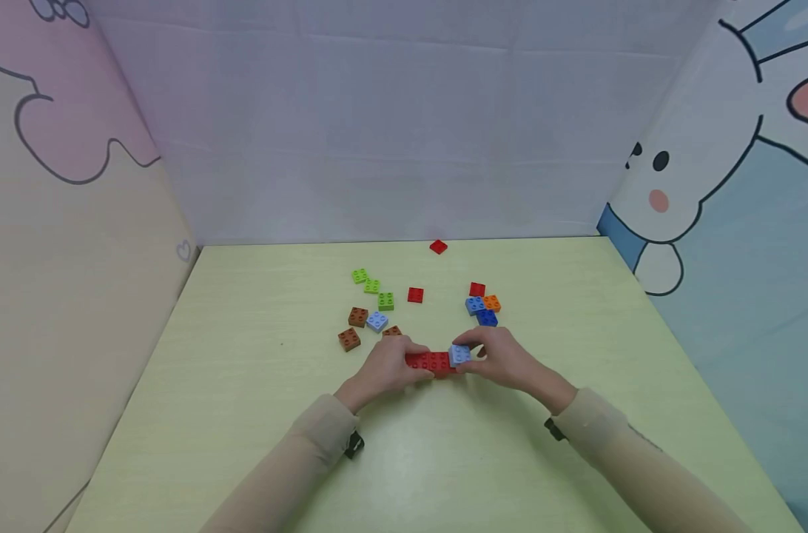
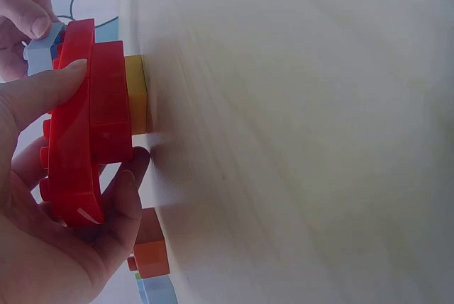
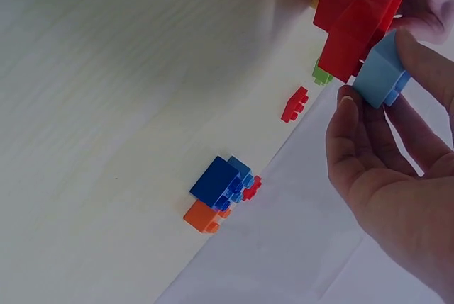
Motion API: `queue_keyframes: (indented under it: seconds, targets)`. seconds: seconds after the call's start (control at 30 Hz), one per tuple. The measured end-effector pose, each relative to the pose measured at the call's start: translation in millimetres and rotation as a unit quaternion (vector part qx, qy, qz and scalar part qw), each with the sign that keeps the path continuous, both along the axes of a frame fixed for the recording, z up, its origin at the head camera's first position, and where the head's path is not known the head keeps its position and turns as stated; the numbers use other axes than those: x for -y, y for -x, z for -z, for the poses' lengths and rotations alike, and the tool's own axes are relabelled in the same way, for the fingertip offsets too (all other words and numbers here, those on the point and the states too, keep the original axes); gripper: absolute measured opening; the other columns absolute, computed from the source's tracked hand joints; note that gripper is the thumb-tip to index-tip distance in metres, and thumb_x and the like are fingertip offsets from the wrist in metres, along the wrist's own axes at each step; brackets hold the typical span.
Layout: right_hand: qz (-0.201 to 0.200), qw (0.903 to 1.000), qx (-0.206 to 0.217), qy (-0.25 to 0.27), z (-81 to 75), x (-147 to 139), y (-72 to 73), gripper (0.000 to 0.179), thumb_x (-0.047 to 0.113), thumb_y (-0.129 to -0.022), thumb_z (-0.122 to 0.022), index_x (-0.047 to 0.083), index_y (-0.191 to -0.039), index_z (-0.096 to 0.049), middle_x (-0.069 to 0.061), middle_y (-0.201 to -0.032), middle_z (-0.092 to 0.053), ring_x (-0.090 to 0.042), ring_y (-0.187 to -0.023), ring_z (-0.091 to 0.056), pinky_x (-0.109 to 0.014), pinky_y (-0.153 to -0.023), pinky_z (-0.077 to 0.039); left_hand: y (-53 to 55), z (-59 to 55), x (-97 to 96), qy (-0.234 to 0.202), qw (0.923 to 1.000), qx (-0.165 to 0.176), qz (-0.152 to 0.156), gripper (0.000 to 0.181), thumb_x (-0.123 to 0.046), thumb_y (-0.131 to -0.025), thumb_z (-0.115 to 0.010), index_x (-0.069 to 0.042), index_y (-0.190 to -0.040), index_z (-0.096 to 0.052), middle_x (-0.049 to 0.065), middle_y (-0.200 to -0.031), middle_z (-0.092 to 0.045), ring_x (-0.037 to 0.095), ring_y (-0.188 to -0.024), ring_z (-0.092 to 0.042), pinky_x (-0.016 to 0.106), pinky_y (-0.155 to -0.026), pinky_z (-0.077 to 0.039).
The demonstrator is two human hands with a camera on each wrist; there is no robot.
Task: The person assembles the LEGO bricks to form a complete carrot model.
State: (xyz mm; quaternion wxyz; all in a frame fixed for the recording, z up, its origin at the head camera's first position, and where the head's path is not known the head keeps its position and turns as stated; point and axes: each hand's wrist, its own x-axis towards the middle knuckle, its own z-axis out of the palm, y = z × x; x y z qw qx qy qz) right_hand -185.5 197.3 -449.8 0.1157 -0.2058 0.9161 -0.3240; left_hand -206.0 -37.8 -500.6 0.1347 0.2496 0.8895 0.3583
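My left hand [image 1: 392, 364] grips the left end of a long red toy brick [image 2: 74, 127], its thumb along the near side. Beneath that brick is a shorter red brick [image 2: 111, 102], with a yellow brick [image 2: 136, 95] at the bottom of the stack. My right hand [image 1: 500, 357] pinches a light blue brick [image 3: 381, 70] between thumb and fingers. This blue brick sits over the studs at the right end of the long red brick, slightly tilted against it in the right wrist view.
Green bricks [image 1: 372, 286], brown bricks [image 1: 349, 340] and a light blue brick [image 1: 377, 320] lie left of centre. A dark blue brick [image 1: 487, 318], an orange brick [image 1: 491, 303] and a red brick [image 1: 477, 289] cluster beyond the right hand. Another red brick [image 1: 438, 246] lies at the far edge.
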Motion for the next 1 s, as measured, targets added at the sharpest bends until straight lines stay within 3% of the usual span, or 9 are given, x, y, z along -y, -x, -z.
queue_keyframes:
  seconds: [0.4,0.77,1.0]
  targets:
    - [0.011,0.9993,-0.016,-0.031,0.3,5,-4.6,0.037,0.016,-0.079,-0.08,0.01,-0.114,-0.069,0.002,-0.105,-0.067,-0.016,-0.095,-0.061,-0.033,-0.078,-0.05,0.5,0.8,-0.6,0.015,0.9998,-0.012,0.01,0.047,-0.038,-0.08,-0.077,-0.015,-0.121,-0.068,-0.008,-0.091,-0.058,0.012,-0.08,-0.05,0.028,-0.07,-0.043]
    - [0.011,0.9992,0.025,0.028,10.4,7,-4.1,0.032,0.008,-0.081,-0.077,0.008,-0.11,-0.064,-0.003,-0.105,-0.063,-0.023,-0.093,-0.065,-0.031,-0.073,-0.053,1.7,-0.5,1.5,0.012,0.9992,-0.025,0.029,0.048,-0.037,-0.081,-0.076,-0.012,-0.121,-0.068,-0.008,-0.085,-0.057,0.013,-0.075,-0.05,0.027,-0.066,-0.042]
    - [0.016,0.9987,0.023,0.043,14.1,6,-3.4,0.033,0.008,-0.081,-0.077,0.008,-0.111,-0.064,-0.002,-0.104,-0.063,-0.018,-0.091,-0.063,-0.029,-0.075,-0.052,2.6,1.1,1.7,0.015,0.9987,-0.039,0.03,0.047,-0.038,-0.081,-0.076,-0.013,-0.12,-0.069,-0.009,-0.083,-0.056,0.012,-0.073,-0.049,0.027,-0.066,-0.041]
